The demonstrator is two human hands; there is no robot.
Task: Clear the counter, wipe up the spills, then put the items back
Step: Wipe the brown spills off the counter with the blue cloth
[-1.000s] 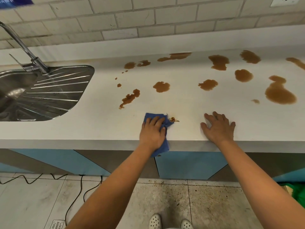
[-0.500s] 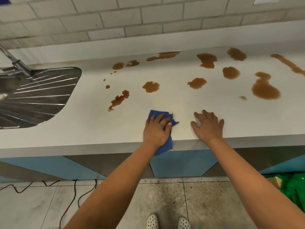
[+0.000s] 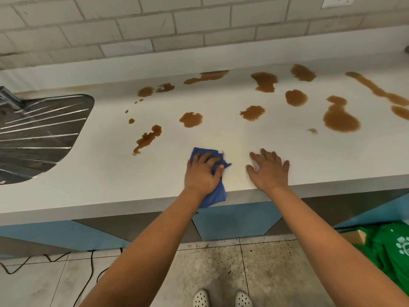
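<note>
A white counter (image 3: 110,169) carries several brown spills: one streak (image 3: 147,138) near the sink, a blot (image 3: 191,119) in the middle, a big puddle (image 3: 339,120) to the right. My left hand (image 3: 202,173) presses a blue cloth (image 3: 213,196) flat on the counter near the front edge, fingers spread over it; the cloth's lower end hangs over the edge. My right hand (image 3: 269,170) rests flat on the bare counter just right of the cloth, holding nothing.
A steel sink drainboard (image 3: 39,134) is set into the counter at the left. A tiled wall (image 3: 199,25) backs the counter, with a socket (image 3: 336,1) at top right. On the floor lie a green bag (image 3: 389,251) at right and black cables (image 3: 66,258) at left.
The small brown spot beside the cloth a second ago is gone; my left hand slid the cloth over it. The view has shifted right. My right hand stays flat.
</note>
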